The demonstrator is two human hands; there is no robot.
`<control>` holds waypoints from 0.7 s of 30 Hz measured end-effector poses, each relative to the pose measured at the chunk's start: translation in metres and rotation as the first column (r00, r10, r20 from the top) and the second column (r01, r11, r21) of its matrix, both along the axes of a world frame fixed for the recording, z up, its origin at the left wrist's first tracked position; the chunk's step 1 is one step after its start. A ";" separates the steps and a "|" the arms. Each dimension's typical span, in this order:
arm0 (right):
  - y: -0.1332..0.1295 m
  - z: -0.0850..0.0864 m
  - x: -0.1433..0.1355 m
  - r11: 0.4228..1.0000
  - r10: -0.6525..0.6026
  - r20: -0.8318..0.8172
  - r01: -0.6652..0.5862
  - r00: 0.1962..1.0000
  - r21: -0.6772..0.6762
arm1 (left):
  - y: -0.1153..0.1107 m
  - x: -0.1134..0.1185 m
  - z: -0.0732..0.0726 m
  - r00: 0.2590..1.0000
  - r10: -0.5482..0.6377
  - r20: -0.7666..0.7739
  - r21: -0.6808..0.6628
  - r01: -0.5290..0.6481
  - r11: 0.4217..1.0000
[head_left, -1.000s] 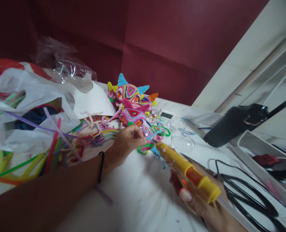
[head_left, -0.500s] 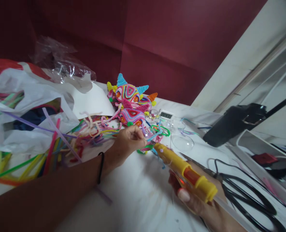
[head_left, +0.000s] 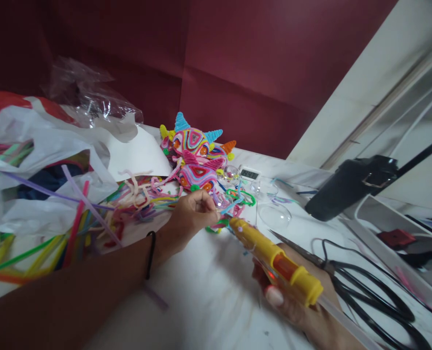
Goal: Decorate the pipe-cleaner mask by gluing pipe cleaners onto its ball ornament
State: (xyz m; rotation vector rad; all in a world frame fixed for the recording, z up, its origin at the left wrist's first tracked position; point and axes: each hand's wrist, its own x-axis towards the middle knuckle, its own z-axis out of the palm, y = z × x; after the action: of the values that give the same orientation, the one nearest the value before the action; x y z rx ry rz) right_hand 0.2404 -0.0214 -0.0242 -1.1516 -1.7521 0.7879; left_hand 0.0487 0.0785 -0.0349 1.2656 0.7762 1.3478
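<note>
My left hand [head_left: 196, 211] pinches the end of a light-blue pipe cleaner [head_left: 232, 205] over the marble tabletop. My right hand [head_left: 296, 301] is wrapped round a yellow glue gun [head_left: 269, 253] with a small red light and a glue stick at its rear. The gun's nozzle points at the pipe cleaner, close to my left fingertips; whether they touch is unclear. Just behind stand colourful pipe-cleaner heads [head_left: 199, 177] with orange eyes and blue horns. Green and pink pipe-cleaner pieces lie beside my left fingertips.
Loose pipe cleaners [head_left: 135, 194] and a white plastic bag [head_left: 48, 214] fill the left. To the right are black-handled scissors [head_left: 369, 291], a clear dome [head_left: 274, 215], a small digital timer [head_left: 250, 173], a black bottle [head_left: 347, 189] and a tray [head_left: 387, 214] with a red item.
The glue gun and my right hand have shifted slightly left, bringing the nozzle a little nearer my left fingertips. My left hand keeps its pinch.
</note>
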 end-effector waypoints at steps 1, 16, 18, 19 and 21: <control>0.000 0.000 0.000 1.000 0.000 0.002 0.000 1.000 -0.004 | 0.000 0.000 0.000 1.000 -0.003 0.002 -0.004 0.003 1.000; -0.006 0.003 0.007 0.997 0.000 0.015 0.001 1.000 -0.079 | -0.001 0.000 0.001 1.000 0.000 0.008 -0.025 0.000 1.000; -0.005 0.001 0.007 0.996 -0.004 -0.009 0.003 1.000 -0.084 | 0.000 0.000 0.001 1.000 0.000 0.011 -0.023 0.000 1.000; -0.005 0.000 0.006 0.996 -0.003 -0.021 0.001 1.000 -0.089 | 0.000 0.000 0.001 1.000 -0.001 0.011 -0.020 0.001 1.000; -0.005 -0.001 0.006 0.995 -0.005 -0.046 0.000 0.999 -0.099 | 0.000 0.000 0.000 1.000 -0.004 0.012 -0.014 0.004 1.000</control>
State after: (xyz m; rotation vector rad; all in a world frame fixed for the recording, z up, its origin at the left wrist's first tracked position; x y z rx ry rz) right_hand 0.2461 -0.0265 -0.0248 -1.1914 -1.6889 0.9020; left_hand 0.0484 0.0786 -0.0349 1.2466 0.7739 1.3435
